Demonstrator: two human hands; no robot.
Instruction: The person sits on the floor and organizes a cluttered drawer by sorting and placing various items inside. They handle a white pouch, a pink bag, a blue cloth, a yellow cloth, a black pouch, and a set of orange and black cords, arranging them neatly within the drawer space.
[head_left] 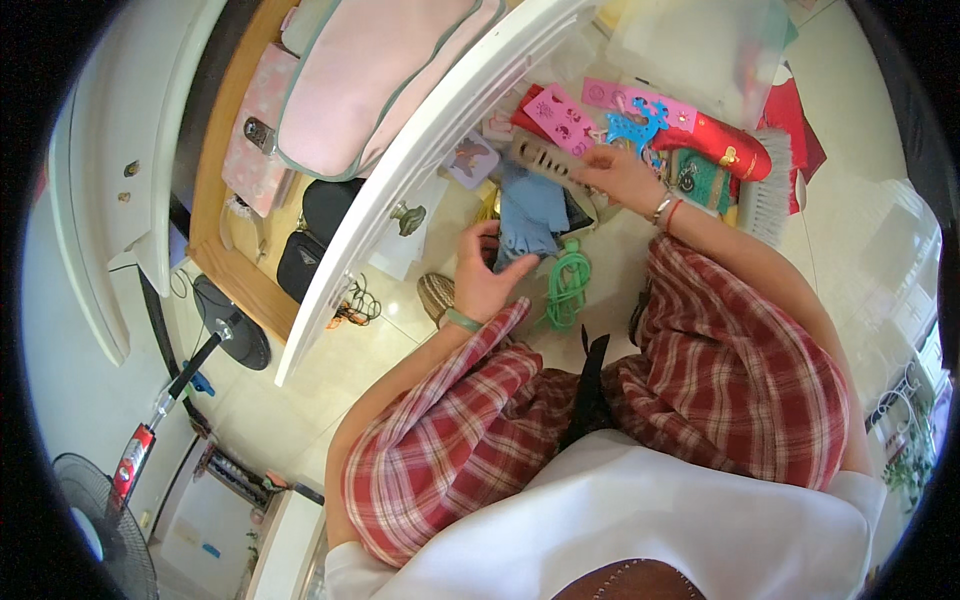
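Observation:
My right hand [625, 180] reaches over the pile on the floor, its fingers closed at the right end of a beige slotted strip [540, 155]. Below that strip lies a blue fabric glove [532, 210], its finger-like ends toward me. At its lower left edge is my left hand [482, 280], thumb and fingers spread in a curve. The thumb tip comes close to the fabric; whether it touches, I cannot tell. A bundled green cord [568, 285] lies just right of the left hand.
Around the pile are pink cards [560, 118], a blue deer-shaped piece [637, 122], a red cylinder [725, 148], a white-bristled brush [768, 190] and a translucent bin [700, 50]. A white panel edge [400, 180] borders the left; beyond it an open drawer [222, 190] holds pouches.

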